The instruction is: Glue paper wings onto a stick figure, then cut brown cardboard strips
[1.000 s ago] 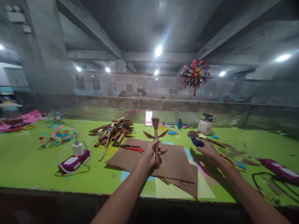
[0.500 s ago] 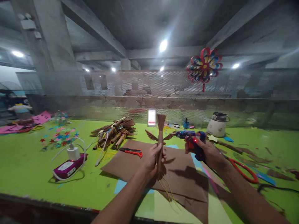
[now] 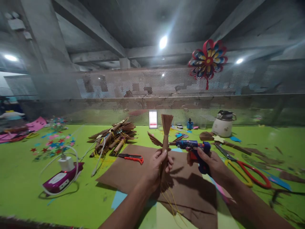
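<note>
My left hand [image 3: 156, 167] is closed round a brown paper bird figure [image 3: 165, 136], held upright over a brown paper sheet [image 3: 133, 168]. The figure has a fringed top, two small wings and yellow strings hanging below. My right hand [image 3: 212, 163] grips a blue glue gun [image 3: 193, 147]. Its nozzle points left and sits just right of the figure's wing.
On the green table [image 3: 28, 184] lie a pile of brown paper rolls [image 3: 111, 135], a red utility knife [image 3: 132, 157], a purple power strip with a white charger [image 3: 60, 176] and red-and-yellow scissors [image 3: 247, 167]. A white pot [image 3: 222, 123] stands at the back right. A paper pinwheel [image 3: 207, 62] hangs on the mesh fence.
My right hand picked the glue gun up from the table at the right and brought it left beside the figure. The left hand kept the figure upright.
</note>
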The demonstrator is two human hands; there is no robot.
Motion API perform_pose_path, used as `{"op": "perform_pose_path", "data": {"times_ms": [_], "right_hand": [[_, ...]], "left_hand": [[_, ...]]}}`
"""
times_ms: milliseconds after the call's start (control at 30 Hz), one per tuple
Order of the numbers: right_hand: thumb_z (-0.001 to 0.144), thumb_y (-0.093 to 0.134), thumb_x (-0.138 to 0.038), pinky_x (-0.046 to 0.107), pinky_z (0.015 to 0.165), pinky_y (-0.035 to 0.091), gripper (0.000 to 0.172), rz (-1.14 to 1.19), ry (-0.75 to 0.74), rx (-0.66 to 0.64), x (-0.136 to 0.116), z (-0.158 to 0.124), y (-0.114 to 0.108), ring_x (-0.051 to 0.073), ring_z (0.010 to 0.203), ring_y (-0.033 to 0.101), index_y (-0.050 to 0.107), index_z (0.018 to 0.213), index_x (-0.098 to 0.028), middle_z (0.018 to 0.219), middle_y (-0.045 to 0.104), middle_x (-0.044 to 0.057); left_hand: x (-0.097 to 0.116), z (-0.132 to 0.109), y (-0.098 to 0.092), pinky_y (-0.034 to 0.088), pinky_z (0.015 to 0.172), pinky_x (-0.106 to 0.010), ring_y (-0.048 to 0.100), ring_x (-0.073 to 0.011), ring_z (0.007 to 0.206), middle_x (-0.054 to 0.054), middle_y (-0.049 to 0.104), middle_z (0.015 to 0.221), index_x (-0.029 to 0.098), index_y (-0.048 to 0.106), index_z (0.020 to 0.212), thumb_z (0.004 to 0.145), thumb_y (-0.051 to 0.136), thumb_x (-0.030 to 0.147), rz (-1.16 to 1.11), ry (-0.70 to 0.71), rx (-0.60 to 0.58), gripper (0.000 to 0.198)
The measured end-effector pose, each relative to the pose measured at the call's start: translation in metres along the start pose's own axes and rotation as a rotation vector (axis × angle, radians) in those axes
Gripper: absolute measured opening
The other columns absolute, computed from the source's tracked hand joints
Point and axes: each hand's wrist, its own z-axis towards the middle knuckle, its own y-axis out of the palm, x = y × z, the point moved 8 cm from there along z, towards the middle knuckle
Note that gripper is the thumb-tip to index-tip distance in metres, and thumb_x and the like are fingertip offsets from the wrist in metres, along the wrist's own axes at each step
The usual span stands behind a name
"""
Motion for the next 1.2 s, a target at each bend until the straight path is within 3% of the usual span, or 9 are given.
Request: {"op": "perform_pose_path", "data": {"times_ms": [400,767,1200], "right_hand": [[0.088,0.038,-0.054,0.029,0.066,0.042,0.049,-0.319,-0.055,0.095,-0.001,-0.001,-0.003,0.017,0.068,0.054,0.061,0.071,-0.015,0.068,0.06,0.006],[0.088,0.037,-0.055,0.029,0.063,0.039,0.049,-0.308,-0.05,0.089,0.01,0.0,-0.005,0.017,0.065,0.053,0.061,0.075,-0.015,0.069,0.06,0.006],[0.089,0.038,-0.053,0.028,0.061,0.039,0.045,-0.425,-0.061,0.104,0.013,0.0,-0.005,0.015,0.062,0.05,0.056,0.07,-0.016,0.064,0.052,0.002]], "left_hand": [[-0.005,0.001,-0.001,0.034,0.043,-0.013,0.05,-0.0057,0.05,-0.001,0.059,0.065,0.014,0.051,0.088,0.075,0.064,0.044,0.001,-0.015,0.023,0.035],[-0.009,0.004,-0.002,0.033,0.042,-0.014,0.05,-0.0063,0.047,-0.001,0.059,0.064,0.016,0.05,0.085,0.072,0.067,0.045,0.0,-0.022,0.038,0.036],[-0.006,0.003,-0.001,0.032,0.041,-0.014,0.047,-0.0046,0.047,0.0,0.058,0.065,0.015,0.05,0.088,0.079,0.06,0.046,0.064,0.017,0.012,0.034]]}}
